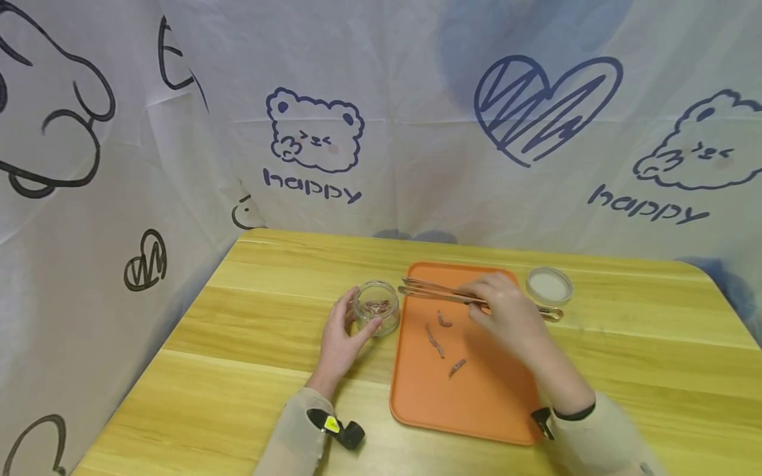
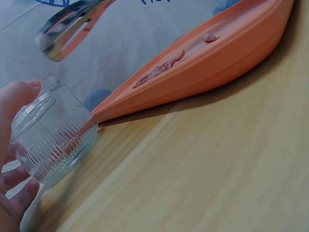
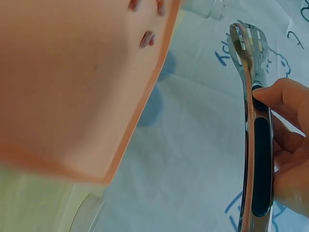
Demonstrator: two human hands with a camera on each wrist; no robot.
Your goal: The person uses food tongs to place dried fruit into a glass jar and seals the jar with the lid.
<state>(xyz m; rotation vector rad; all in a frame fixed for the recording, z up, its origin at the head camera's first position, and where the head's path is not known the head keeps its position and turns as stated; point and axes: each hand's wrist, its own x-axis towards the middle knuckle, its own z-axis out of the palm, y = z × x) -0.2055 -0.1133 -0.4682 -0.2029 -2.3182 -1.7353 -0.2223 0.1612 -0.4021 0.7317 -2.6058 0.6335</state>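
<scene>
Our right hand (image 1: pixel 506 314) pinches the tongs (image 3: pixel 261 164) mid-handle, left hand (image 1: pixel 342 344) curls round the glass jar (image 2: pixel 58 130) by their tips; strips (image 1: pixel 435 341) nearer us on the tray (image 1: pixel 476 396) should be light, stiffness unclear this small, nip mid-length.

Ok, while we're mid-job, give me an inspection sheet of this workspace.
Surface: wood-grain table, carrying an orange tray.
Job's things: open glass jar left of the tray, brownish pieces inside; three brownish strips on the tray; metal tongs over it, tips toward the jar; lid right of the tray's far end.
Clutter: nothing seen.
Hands: left hand holds the jar; right hand grips the tongs.
Cables: nothing seen.
Surroundings: pale cloth backdrop with bears, hearts and "happy" printed on it.
</scene>
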